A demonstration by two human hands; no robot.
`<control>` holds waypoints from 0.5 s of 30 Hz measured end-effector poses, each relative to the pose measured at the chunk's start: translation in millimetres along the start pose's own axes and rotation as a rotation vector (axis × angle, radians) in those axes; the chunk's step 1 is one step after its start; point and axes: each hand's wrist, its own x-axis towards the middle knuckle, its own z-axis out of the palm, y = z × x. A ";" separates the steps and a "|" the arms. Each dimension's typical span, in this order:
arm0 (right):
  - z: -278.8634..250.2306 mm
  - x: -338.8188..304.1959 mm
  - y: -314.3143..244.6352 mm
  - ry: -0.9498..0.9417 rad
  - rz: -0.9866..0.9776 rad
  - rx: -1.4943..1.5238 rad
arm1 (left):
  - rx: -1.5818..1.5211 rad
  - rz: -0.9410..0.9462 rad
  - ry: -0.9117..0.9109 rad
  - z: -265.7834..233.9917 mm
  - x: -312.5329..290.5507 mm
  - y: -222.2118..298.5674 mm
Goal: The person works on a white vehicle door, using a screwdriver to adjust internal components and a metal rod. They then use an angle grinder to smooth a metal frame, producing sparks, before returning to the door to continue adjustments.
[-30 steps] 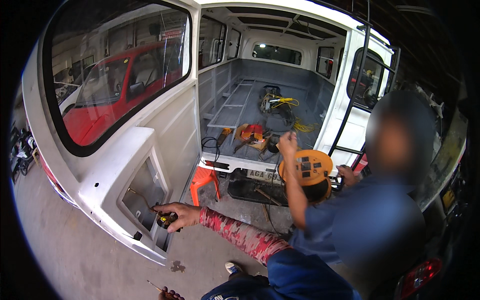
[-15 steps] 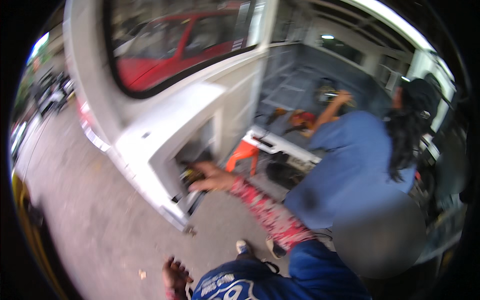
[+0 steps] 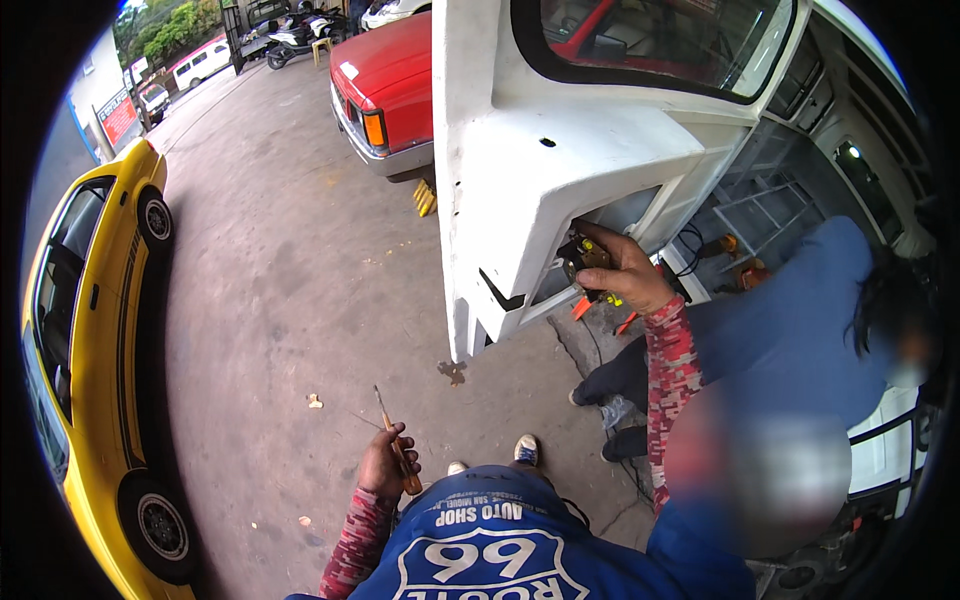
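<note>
My left hand (image 3: 383, 468) is closed around a screwdriver (image 3: 407, 466) with an orange-brown handle. Its thin shaft points up and away, well apart from the vehicle. Farther right, my right hand (image 3: 638, 275) grips a small dark metal latch mechanism (image 3: 584, 262) with yellowish-green bits. The latch is at the recess in the inner side of a white vehicle door (image 3: 560, 170), below the window. My fingers and the door's edge partly hide the latch, so I cannot tell whether it is fastened. A dark slot (image 3: 500, 290) shows in the door's end face.
Close by on the right, a co-worker in a blue shirt (image 3: 800, 300) bends toward the white vehicle's interior (image 3: 770, 200). A red car (image 3: 385, 75) stands beyond the door, a yellow car (image 3: 105, 330) at the left. A cable (image 3: 625, 470) lies on the concrete floor.
The view has turned left, bringing the yellow car in. The door and co-worker now appear farther right. My right hand remains on the latch; the screwdriver in my left hand now shows clearly.
</note>
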 end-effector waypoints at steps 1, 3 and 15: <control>-2.3 1.9 4.0 0.024 0.005 0.023 | -0.007 0.004 -0.002 0.1 0.1 -3.4; 2.4 1.2 8.1 0.027 -0.036 0.039 | -0.001 0.013 -0.002 -2.3 -4.7 -5.0; -0.2 -0.2 33.8 -0.110 -0.155 0.174 | -0.042 0.179 0.072 22.9 -6.5 -22.7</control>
